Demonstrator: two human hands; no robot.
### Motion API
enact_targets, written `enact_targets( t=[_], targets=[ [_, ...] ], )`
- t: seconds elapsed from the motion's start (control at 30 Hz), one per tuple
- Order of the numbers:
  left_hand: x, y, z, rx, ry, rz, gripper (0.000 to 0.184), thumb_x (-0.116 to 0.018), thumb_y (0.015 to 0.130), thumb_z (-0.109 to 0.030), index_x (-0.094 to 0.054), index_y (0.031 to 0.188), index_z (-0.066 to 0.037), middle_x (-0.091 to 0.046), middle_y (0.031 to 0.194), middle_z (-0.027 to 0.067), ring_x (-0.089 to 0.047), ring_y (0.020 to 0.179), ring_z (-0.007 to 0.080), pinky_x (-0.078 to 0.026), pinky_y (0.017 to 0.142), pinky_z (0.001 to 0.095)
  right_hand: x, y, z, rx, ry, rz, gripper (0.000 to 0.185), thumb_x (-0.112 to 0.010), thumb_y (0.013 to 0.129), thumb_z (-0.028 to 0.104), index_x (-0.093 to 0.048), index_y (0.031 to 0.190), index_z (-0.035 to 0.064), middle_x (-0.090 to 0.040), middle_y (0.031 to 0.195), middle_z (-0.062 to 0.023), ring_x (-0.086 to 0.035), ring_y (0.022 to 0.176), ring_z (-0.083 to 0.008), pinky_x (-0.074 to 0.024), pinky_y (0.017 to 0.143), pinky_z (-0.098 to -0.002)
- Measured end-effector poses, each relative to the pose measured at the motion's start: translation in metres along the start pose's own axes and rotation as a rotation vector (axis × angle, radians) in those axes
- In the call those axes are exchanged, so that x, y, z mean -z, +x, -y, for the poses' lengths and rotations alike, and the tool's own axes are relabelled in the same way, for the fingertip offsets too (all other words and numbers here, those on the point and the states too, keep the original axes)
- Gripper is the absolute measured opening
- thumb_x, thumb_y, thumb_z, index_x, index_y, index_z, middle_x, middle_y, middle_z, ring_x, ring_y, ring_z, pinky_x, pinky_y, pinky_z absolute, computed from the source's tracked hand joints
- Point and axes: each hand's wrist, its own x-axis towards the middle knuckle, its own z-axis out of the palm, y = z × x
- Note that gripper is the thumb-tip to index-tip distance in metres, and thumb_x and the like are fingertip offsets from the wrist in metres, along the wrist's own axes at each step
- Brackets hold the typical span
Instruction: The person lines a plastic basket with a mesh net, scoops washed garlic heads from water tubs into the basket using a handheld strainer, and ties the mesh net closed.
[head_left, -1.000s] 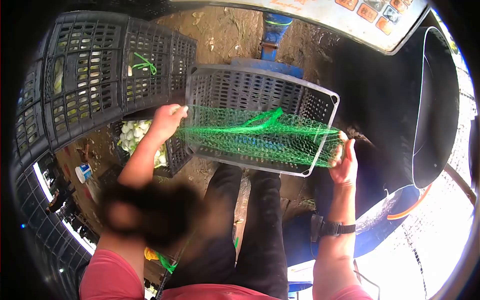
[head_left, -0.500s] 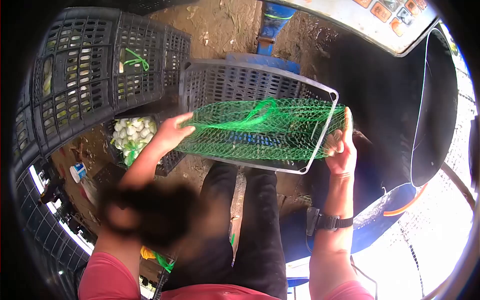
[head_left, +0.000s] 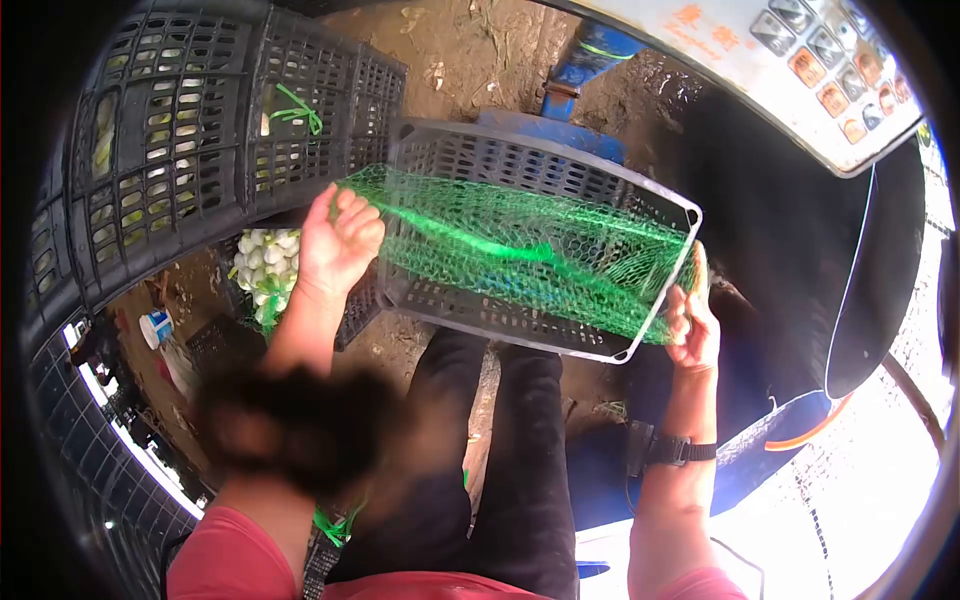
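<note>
A green mesh bag (head_left: 470,240) is stretched across the top of a dark plastic crate (head_left: 692,210), with its bunched bright strand running through the middle. My left hand (head_left: 340,240) is closed on the bag's left end, raised above the crate's left side. At the opposite end, my right hand (head_left: 696,325) grips the net at the crate's right rim, fingers bent around it. The crate's slotted walls show through the mesh. Part of my left forearm is covered by a dark blur.
Stacked black crates (head_left: 250,120) holding pale vegetables stand at left. A smaller crate of white vegetables (head_left: 268,262) sits below them. Behind the crate is a blue stand (head_left: 585,70); a white panel with pictures (head_left: 740,60) juts in above right. A large black container (head_left: 800,250) stands right.
My left hand has lifted up the image and closed its fingers on the net's end. The right hand has moved slightly down; the net now slants. The whole view has shifted a little.
</note>
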Motion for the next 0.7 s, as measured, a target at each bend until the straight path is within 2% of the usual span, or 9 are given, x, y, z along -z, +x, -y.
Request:
enact_targets(
  t=[0.07,0.1,0.13,0.17,0.23,0.33,0.47,0.6,0.7],
  targets=[
    [-0.009,-0.002,-0.007,0.035,0.077,-0.027,0.046,-0.038,0.096,-0.039,-0.046,0.063,-0.008,-0.037,0.052,-0.0011,-0.036,0.044,0.011,-0.03,0.045,0.0255,0.018,0.0,0.002,0.008,-0.014,-0.083,0.071,-0.057,0.083,0.008,-0.021,0.145,0.0172,-0.048,0.07,-0.0014,-0.039,0.045,-0.0049,-0.0351,0.036,-0.0148],
    [-0.012,-0.002,-0.01,0.074,0.153,-0.053,0.052,-0.037,0.096,-0.046,-0.043,0.06,-0.009,-0.028,0.048,-0.0033,-0.027,0.038,0.009,-0.023,0.039,0.0246,0.026,0.0,0.004,0.053,-0.065,-0.169,0.051,-0.056,0.086,0.012,-0.041,0.133,0.0077,-0.047,0.066,0.0012,-0.04,0.045,-0.0043,-0.0361,0.037,-0.0148],
    [-0.01,0.0,-0.015,0.071,0.151,-0.052,0.052,-0.037,0.096,-0.046,-0.043,0.06,-0.009,-0.028,0.048,-0.0033,-0.027,0.038,0.009,-0.023,0.039,0.0246,0.023,0.009,0.006,0.089,-0.187,-0.479,0.024,-0.055,0.089,0.018,-0.056,0.11,0.0053,-0.047,0.064,0.0031,-0.041,0.045,-0.003,-0.033,0.036,-0.0148],
    [-0.006,0.004,-0.022,0.112,0.499,-0.198,0.057,-0.036,0.093,-0.053,-0.043,0.058,-0.01,-0.025,0.045,-0.0049,-0.023,0.036,0.0083,-0.02,0.038,0.0247,0.027,0.011,0.018,0.041,-0.318,-0.451,0.018,-0.053,0.091,0.02,-0.057,0.102,0.0066,-0.048,0.064,0.004,-0.04,0.045,-0.0026,-0.0313,0.035,-0.0153],
    [-0.007,0.017,-0.027,0.227,0.978,-0.417,0.066,-0.036,0.085,-0.069,-0.043,0.054,-0.011,-0.018,0.042,-0.0082,-0.018,0.033,0.0068,-0.015,0.035,0.0242,0.022,0.02,0.035,0.018,-0.52,-0.397,0.017,-0.049,0.094,0.021,-0.059,0.092,0.008,-0.047,0.06,0.0041,-0.032,0.041,-0.0038,-0.0242,0.035,-0.0174],
    [-0.022,0.042,-0.051,0.189,1.112,-0.523,0.069,-0.036,0.082,-0.073,-0.043,0.053,-0.011,-0.02,0.042,-0.0085,-0.018,0.034,0.0066,-0.015,0.035,0.0241,0.009,0.054,0.044,0.233,-0.427,-0.544,0.019,-0.048,0.095,0.022,-0.059,0.093,0.007,-0.045,0.06,0.004,-0.03,0.041,-0.0045,-0.0239,0.036,-0.0187],
    [-0.034,0.085,-0.054,0.128,1.142,-0.613,0.069,-0.038,0.079,-0.075,-0.041,0.053,-0.011,-0.02,0.042,-0.0071,-0.018,0.034,0.0077,-0.014,0.036,0.0245,0.01,0.096,0.063,0.288,-0.432,-0.643,0.018,-0.051,0.094,0.021,-0.06,0.095,0.0052,-0.043,0.06,0.0041,-0.03,0.043,-0.0042,-0.0236,0.037,-0.0195],
    [-0.018,0.126,-0.06,0.172,1.169,-0.698,0.061,-0.045,0.081,-0.068,-0.044,0.06,-0.011,-0.021,0.045,-0.0061,-0.019,0.036,0.0091,-0.015,0.038,0.0257,0.042,0.139,0.079,0.179,-0.492,-0.799,0.015,-0.054,0.092,0.019,-0.06,0.091,0.0059,-0.041,0.058,0.0056,-0.03,0.042,-0.0036,-0.0257,0.037,-0.0196],
    [0.025,0.152,-0.063,0.209,1.162,-0.774,0.053,-0.049,0.084,-0.061,-0.045,0.06,-0.014,-0.026,0.046,-0.0061,-0.022,0.035,0.0095,-0.02,0.037,0.0256,0.117,0.163,0.078,-0.304,-0.384,-0.695,0.021,-0.053,0.091,0.029,-0.061,0.076,0.0156,-0.037,0.048,0.0072,-0.028,0.036,-0.0058,-0.0241,0.032,-0.0214]
  ],
)
